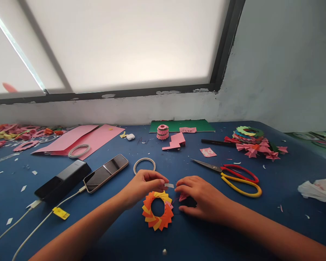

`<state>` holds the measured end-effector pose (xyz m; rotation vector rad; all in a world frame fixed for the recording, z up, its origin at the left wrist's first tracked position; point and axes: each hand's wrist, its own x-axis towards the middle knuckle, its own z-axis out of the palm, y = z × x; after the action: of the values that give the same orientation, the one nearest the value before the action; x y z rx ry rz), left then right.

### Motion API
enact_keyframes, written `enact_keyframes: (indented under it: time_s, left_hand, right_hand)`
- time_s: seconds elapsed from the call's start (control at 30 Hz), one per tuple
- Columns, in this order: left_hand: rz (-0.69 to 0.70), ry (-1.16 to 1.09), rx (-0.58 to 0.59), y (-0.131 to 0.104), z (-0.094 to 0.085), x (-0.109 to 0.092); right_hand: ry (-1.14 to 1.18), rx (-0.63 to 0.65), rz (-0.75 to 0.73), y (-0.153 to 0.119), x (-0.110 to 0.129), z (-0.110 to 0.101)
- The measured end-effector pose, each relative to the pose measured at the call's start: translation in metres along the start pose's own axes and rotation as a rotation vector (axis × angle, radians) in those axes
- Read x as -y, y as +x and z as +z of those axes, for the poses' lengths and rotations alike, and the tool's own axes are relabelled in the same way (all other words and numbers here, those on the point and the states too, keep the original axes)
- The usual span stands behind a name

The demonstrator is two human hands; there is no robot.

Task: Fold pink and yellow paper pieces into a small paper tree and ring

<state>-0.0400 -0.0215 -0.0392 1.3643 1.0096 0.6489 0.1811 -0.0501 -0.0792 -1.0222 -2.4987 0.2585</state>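
Note:
My left hand (pixel 148 186) pinches a short strip of white tape (pixel 168 185) between thumb and fingertips, its free end pointing right. Just below lies a ring of folded orange and yellow paper (pixel 157 211), with one pink piece on its right side. To the right, my right hand (pixel 199 197) is curled, its fingertips near the tape's free end. A small folded pink paper piece (pixel 183 197) shows under its fingers, partly hidden by them. Behind my left hand lies a roll of tape (pixel 144 161). Scissors (pixel 233 177) with red and yellow handles lie beyond my right hand.
A phone (pixel 106 173) and a black power bank (pixel 62 180) with white cables lie left. Pink sheets (pixel 67 139), a second tape roll (pixel 79 150) and paper scraps are farther back. A pink stacked ring piece (pixel 162 132) stands mid-back; paper flowers (pixel 256 146) lie right.

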Motion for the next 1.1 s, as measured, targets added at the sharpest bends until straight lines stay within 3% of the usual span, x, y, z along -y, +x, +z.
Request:
enact_keyframes:
  time_s: [0.3, 0.67, 0.9, 1.1]
  left_hand:
    - [0.011, -0.105, -0.011, -0.001, 0.009, 0.007]
    - [0.095, -0.021, -0.013, -0.011, 0.022, -0.002]
    - [0.023, -0.199, 0.108, -0.016, 0.032, 0.001]
    - [-0.040, -0.314, 0.028, -0.019, 0.038, -0.001]
  right_hand:
    - [0.076, -0.060, -0.022, -0.003, -0.011, 0.002]
    - [-0.024, -0.362, -0.204, -0.005, 0.000, -0.022]
    - [-0.216, -0.506, -0.291, -0.008, 0.007, -0.028]
    - [-0.291, -0.510, -0.313, -0.008, 0.008, -0.030]
